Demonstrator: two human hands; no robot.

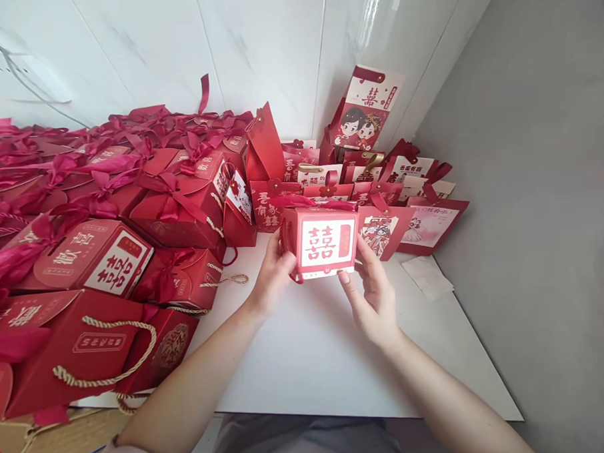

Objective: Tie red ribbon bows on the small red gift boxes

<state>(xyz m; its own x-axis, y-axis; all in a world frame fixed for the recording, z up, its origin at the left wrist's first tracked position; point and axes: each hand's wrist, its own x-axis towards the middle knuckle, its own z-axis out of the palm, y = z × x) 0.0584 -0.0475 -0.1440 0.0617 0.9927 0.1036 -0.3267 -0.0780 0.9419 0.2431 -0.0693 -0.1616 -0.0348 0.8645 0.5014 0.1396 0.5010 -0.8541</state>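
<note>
Between left hand (274, 279) and right hand (377, 302), ribbon-topped cardboard box (321, 244).

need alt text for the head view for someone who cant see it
A person's left hand and right hand hold a white-labelled red box over a white table. Many ribbon-trimmed red boxes crowd the left; decorated red packages stand behind, near a pale wall.

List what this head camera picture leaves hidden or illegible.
All in the head view:
Back of the white-labelled red cardboard cuboid box: hidden by its own front.
Left hand: some fingers hidden behind that box.
Lettered white strip at the box's bottom: print too small.
Magenta fabric ribbon, lower left: cut by the picture's left edge.
</note>
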